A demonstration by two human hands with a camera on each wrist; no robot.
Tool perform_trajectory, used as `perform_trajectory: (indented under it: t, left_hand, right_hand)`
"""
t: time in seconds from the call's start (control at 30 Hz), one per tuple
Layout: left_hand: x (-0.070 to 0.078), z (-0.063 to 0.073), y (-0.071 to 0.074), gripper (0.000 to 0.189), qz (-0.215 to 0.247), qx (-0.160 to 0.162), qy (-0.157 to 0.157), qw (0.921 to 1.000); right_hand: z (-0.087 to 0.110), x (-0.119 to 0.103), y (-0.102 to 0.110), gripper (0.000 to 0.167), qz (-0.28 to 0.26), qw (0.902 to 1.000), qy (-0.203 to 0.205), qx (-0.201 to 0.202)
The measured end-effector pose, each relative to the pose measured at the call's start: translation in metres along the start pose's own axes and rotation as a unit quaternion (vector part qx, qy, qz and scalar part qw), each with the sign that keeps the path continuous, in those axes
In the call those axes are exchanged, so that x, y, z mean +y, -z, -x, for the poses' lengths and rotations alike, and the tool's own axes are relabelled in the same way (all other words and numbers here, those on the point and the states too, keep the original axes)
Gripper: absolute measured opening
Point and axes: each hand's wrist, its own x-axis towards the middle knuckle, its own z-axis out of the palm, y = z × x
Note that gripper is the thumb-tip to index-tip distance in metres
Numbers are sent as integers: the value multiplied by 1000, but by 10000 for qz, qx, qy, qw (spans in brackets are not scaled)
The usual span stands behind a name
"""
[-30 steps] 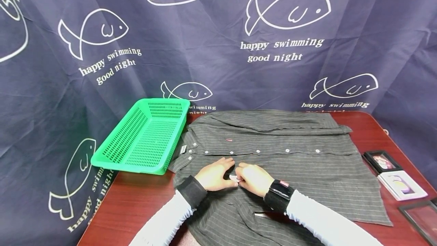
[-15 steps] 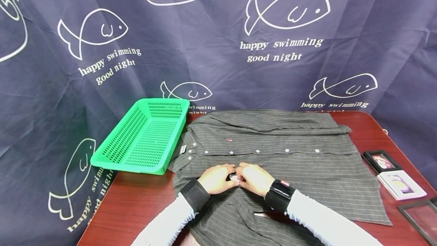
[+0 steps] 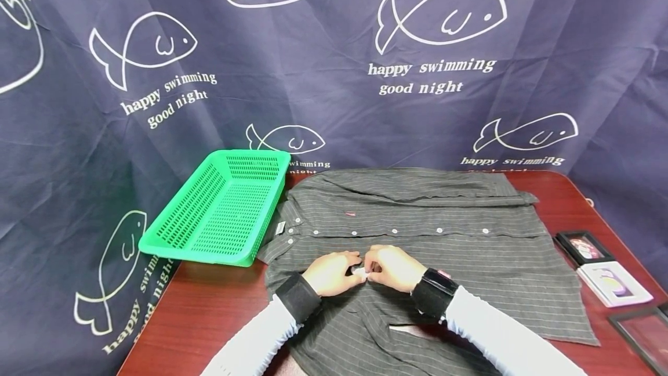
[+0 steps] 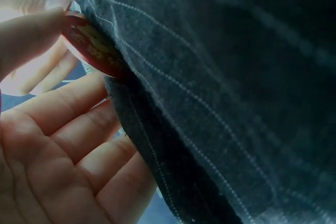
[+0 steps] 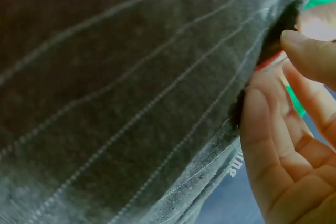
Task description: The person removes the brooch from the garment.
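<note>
A dark grey pinstriped shirt (image 3: 480,271) with white buttons lies spread across the table. Near its front, a small round badge (image 3: 359,271) shows its pale side in the head view. From the left wrist, the badge (image 4: 92,45) has a red, patterned face and touches the shirt's fabric (image 4: 173,77). My left hand (image 3: 329,274) pinches it by the rim, thumb on top and the other fingers stretched out below. Close against it, my right hand (image 3: 396,267) pinches at its other side; the right fingertips partly hide the contact. In the right wrist view only a red edge of the badge shows.
A green perforated basket (image 3: 237,208) stands at the left back. Along the right edge of the red-brown table (image 3: 209,306) lie a black frame (image 3: 584,246), a white frame (image 3: 616,283) and a dark-rimmed clear frame (image 3: 644,335). A blue fish-print curtain (image 3: 334,91) hangs behind.
My left fingers have drawn in closer to the badge since a second ago. My right hand and wrist have shifted slightly right, and its fingers have changed their hold. The shirt stays in place.
</note>
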Motion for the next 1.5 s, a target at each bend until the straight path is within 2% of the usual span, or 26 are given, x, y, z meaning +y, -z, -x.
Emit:
perform_trajectory:
  t: [0.1, 0.27, 0.63, 1.1, 1.5]
  left_hand:
    - [2, 0, 1, 48, -69, 35, -17, 10000]
    - [4, 1, -1, 46, -349, 183, -74, 9992]
    - [4, 3, -5, 50, -790, 288, -52, 9964]
    - [7, 2, -7, 44, -777, 299, -11, 9965]
    - [2, -1, -14, 40, -831, 465, -153, 9953]
  right_hand:
    - [-2, 2, 3, 13, -139, 9999, -81, -36]
    - [-6, 6, 0, 13, -6, 9996, -215, 176]
    - [-12, 3, -9, 16, -188, 9960, -830, 280]
    - [-17, -7, -13, 22, 131, 9884, -1490, 250]
    - [-20, -4, -16, 23, 129, 9873, -1573, 178]
